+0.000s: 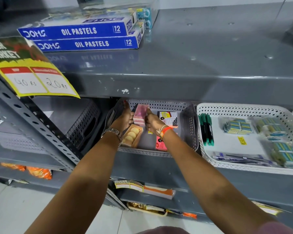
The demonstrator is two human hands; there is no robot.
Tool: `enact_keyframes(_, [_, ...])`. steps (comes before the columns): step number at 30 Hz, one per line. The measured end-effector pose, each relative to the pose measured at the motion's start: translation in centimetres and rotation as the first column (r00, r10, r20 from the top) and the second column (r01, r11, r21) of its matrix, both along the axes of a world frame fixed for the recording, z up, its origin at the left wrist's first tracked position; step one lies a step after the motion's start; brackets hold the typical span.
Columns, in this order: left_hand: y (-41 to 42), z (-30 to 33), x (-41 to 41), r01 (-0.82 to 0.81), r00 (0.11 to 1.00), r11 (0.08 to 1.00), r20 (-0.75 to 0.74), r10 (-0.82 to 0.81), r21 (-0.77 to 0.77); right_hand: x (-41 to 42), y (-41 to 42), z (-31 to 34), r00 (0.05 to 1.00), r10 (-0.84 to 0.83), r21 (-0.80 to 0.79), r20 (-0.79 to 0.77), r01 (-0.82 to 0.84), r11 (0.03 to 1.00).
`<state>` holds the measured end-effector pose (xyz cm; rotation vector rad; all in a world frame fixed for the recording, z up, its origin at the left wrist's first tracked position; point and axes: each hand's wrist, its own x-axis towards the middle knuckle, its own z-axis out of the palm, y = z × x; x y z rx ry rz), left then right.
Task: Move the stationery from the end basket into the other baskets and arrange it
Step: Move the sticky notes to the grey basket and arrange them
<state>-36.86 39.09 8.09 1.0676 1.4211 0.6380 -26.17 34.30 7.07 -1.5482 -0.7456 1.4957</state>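
Inside the grey perforated plastic basket (159, 153), my left hand (125, 120) and right hand (153, 121) are pinching the pink rectangular packet (139, 114) between them, standing it near the back wall; I should be squaring it before letting go.

Both of your forearms are bare from the lower frame edge to the wrists; no sleeve covers them. Your left hand (125, 119) carries a metal link-bracelet wristwatch (112, 132), silver-grey in colour, seated at the wrist. One nail on this hand shows red polish. Your right hand (153, 121) carries two items at the wrist: a thin pale thread band (161, 128) and, just beside it, a wider orange-red wristband (166, 130) with small printed markings, too blurred to read. A dull pinkish-brown garment (164, 230) shows at the bottom edge.
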Motion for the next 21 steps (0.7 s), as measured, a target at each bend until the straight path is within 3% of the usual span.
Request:
enact_keyframes(14, [0.4,-0.7,0.0,0.017,1.0,0.998,-0.012,-0.018,-0.058,-0.6,-1.1,0.6,0.999,-0.031,-0.041,0.007,0.031,0.999])
enact_keyframes(21, [-0.7,-0.8,-2.5,0.073,0.997,0.995,-0.017,-0.075,-0.071,-1.0,-4.8,2.4,0.965,-0.052,-0.013,-0.257,0.051,0.999])
